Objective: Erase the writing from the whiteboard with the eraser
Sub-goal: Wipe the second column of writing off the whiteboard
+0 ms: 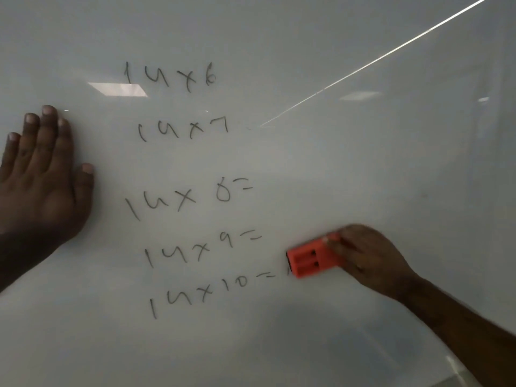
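Note:
A glossy whiteboard (349,169) fills the view. Several rows of dark handwritten sums run down its middle, from "14x6" (170,76) at the top to "14x10=" (206,294) at the bottom. My right hand (368,258) grips an orange eraser (310,259) and presses it flat on the board, just right of the "14x9=" and "14x10=" rows. A short stroke shows at the eraser's lower left edge. My left hand (42,174) lies flat on the board at the left, fingers spread, holding nothing.
The board area right of the sums carries no writing. Ceiling lights reflect as bright patches (117,89) and a long diagonal streak (377,60). The board's lower edge (460,370) shows at the bottom right corner.

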Tool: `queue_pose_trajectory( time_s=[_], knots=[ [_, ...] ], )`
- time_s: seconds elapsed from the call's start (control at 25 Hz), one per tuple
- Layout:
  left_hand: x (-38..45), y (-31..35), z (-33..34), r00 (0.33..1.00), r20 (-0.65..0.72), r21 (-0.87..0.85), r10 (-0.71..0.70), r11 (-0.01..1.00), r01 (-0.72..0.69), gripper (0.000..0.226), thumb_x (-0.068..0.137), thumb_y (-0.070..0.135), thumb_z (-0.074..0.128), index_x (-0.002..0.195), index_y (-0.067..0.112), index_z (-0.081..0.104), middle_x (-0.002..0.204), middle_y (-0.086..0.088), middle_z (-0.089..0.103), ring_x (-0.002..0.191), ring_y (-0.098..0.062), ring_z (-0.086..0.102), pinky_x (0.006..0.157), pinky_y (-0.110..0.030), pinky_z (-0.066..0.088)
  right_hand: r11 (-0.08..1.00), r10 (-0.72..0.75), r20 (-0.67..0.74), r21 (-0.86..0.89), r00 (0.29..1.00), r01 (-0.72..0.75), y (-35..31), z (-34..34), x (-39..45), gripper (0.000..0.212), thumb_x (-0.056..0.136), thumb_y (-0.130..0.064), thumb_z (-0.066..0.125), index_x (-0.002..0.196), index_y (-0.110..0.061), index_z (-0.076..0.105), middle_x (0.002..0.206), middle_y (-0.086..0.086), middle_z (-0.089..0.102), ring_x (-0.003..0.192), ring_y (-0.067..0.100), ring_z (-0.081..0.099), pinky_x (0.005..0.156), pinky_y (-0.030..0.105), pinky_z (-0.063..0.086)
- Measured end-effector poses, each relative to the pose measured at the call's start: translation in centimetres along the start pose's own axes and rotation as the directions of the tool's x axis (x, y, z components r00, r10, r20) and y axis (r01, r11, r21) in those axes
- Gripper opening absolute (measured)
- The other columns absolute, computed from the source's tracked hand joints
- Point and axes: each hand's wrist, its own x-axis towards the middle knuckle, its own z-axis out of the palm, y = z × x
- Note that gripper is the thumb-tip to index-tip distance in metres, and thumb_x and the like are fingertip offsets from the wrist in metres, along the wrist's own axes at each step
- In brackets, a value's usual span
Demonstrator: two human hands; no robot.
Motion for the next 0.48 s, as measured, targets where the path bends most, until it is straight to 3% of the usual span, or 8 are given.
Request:
queue_pose_trajectory(
  time_s=[0.12,0.2,0.36,0.48],
  knots=[
    [0.2,0.5,-0.4,1.0,-0.003,-0.021,0.009,1.0,-0.009,0.072,0.107,0.043,0.03,0.171,0.018,0.01,0.18,-0.005,0.007,0.166,-0.031,0.01,0.129,-0.063,0.021,0.94,0.333,-0.172,0.142,0.927,-0.311,-0.8,0.5,4.4,0.056,0.088,-0.026,0.069,0.14,-0.012,0.052,0.112,0.015,0.062,0.101,0.03,0.056,0.092,0.037,0.043],
    [0.3,1.2,-0.8,1.0,-0.006,-0.033,-0.005,0.999,0.005,0.07,0.108,0.042,0.03,0.171,0.018,0.009,0.18,-0.004,0.006,0.166,-0.03,0.01,0.129,-0.063,0.021,0.919,0.384,-0.22,0.19,0.897,-0.347,-1.8,1.0,5.3,0.061,0.087,-0.026,0.071,0.141,-0.012,0.049,0.111,0.015,0.062,0.1,0.027,0.054,0.09,0.036,0.042],
    [0.3,2.2,-1.6,1.0,0.015,-0.017,0.022,1.0,-0.022,0.069,0.11,0.04,0.029,0.171,0.017,0.006,0.18,-0.004,0.004,0.166,-0.03,0.008,0.129,-0.062,0.022,0.994,0.083,-0.114,0.08,0.99,-0.074,-4.5,2.1,0.9,0.047,0.094,-0.027,0.061,0.138,-0.013,0.052,0.113,0.017,0.066,0.104,0.032,0.057,0.099,0.038,0.041],
    [0.2,2.6,-2.1,1.0,0.021,-0.015,0.014,1.0,-0.014,0.069,0.11,0.039,0.028,0.171,0.017,0.005,0.18,-0.005,0.003,0.166,-0.03,0.007,0.129,-0.062,0.021,0.993,-0.12,0.011,0.025,0.993,0.12,-4.3,1.7,-2.3,0.041,0.094,-0.018,0.063,0.134,-0.014,0.058,0.109,0.017,0.067,0.103,0.033,0.057,0.102,0.041,0.041]
  ],
)
